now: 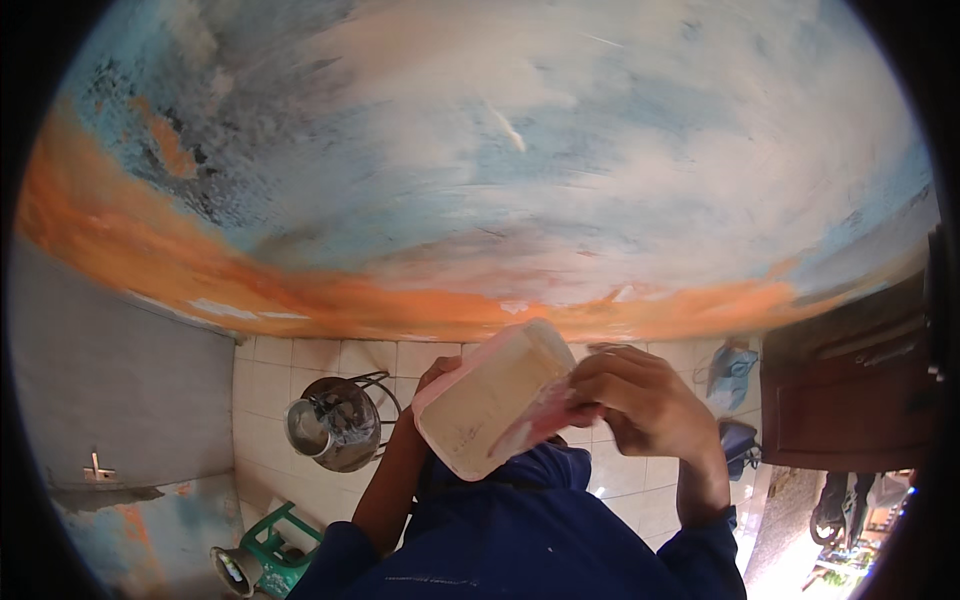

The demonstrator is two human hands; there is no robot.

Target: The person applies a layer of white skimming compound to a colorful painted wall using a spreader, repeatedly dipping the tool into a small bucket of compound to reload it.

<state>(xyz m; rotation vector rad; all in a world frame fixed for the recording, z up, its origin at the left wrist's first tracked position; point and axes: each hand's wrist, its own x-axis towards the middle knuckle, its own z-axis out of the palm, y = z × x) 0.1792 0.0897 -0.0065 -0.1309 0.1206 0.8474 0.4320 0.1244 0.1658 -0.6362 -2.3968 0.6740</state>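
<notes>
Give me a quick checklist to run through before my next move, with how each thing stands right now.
1. Tub gripped at its left side by the left hand: ok.
2. Pinkish tool held in the right hand: ok.
3. Amount of material left in the tub: cannot tell.
4. Tool's edge clean: cannot tell, it is blurred.
5. Wall even all over: not ok, a dark, rough patch shows toward the left.
</notes>
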